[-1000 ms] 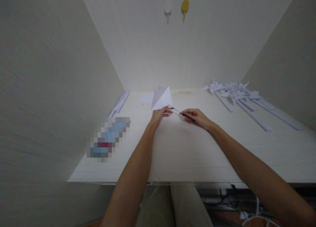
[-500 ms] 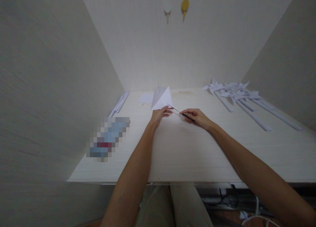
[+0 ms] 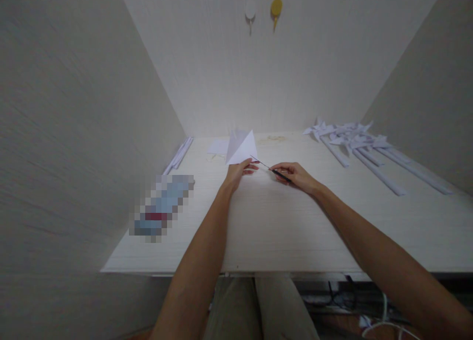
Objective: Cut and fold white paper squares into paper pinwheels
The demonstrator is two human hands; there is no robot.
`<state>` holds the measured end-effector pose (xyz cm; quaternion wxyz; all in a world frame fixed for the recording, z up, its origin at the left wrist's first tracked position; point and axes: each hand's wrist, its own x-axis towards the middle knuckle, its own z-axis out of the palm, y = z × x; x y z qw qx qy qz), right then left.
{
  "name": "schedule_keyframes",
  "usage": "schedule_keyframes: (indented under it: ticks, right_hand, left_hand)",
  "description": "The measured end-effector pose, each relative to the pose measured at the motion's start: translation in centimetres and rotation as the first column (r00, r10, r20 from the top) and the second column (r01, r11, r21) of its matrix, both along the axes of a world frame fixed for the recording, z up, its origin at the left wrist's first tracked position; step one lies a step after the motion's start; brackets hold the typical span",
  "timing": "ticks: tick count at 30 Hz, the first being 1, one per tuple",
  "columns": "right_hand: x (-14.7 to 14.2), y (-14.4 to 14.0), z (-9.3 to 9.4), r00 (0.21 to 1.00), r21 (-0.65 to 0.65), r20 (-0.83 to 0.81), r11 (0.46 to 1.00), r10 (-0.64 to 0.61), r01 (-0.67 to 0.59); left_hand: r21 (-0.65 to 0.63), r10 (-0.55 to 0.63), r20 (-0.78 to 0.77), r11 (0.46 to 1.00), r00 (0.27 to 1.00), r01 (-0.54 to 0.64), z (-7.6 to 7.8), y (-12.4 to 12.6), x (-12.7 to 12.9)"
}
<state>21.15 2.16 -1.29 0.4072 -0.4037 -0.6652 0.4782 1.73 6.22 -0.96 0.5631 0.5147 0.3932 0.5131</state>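
My left hand (image 3: 236, 174) pinches the lower corner of a folded white paper triangle (image 3: 242, 147) and holds it upright above the white desk (image 3: 281, 221). My right hand (image 3: 294, 175) grips a thin dark-handled tool (image 3: 271, 169), maybe scissors or a blade. Its tip points left and touches the paper's lower right edge next to my left fingers.
Several white paper pinwheels on rolled paper sticks (image 3: 354, 145) lie at the back right. Flat white sheets (image 3: 218, 147) sit behind the triangle, and paper strips (image 3: 180, 153) lie along the left wall. A blurred-out object (image 3: 162, 207) rests at the left. Two hooks (image 3: 263, 10) hang on the back wall.
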Motion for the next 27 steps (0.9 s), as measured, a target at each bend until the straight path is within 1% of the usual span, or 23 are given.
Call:
schedule_keyframes:
  ticks: [10, 15, 22, 27]
  right_hand:
    - [-0.06, -0.08, 0.16, 1.000, -0.024, -0.018, 1.000, -0.009, 0.009]
    - [0.05, 0.12, -0.08, 1.000, -0.010, 0.010, 1.000, -0.011, 0.011]
    - [0.07, -0.06, 0.11, 0.999, -0.049, 0.040, 0.998, -0.026, 0.028]
    - [-0.05, -0.11, 0.21, 1.000, -0.009, 0.020, 1.000, -0.008, 0.008]
  left_hand:
    - [-0.020, -0.007, -0.007, 1.000, 1.000, 0.007, 0.11, -0.05, 0.07]
    - [-0.029, 0.003, 0.004, 1.000, 1.000, -0.003, 0.28, -0.17, 0.11]
    - [-0.031, 0.009, -0.005, 0.999, 1.000, -0.009, 0.10, -0.04, 0.06]
    - [-0.016, -0.002, -0.001, 1.000, 1.000, 0.002, 0.02, 0.02, 0.04]
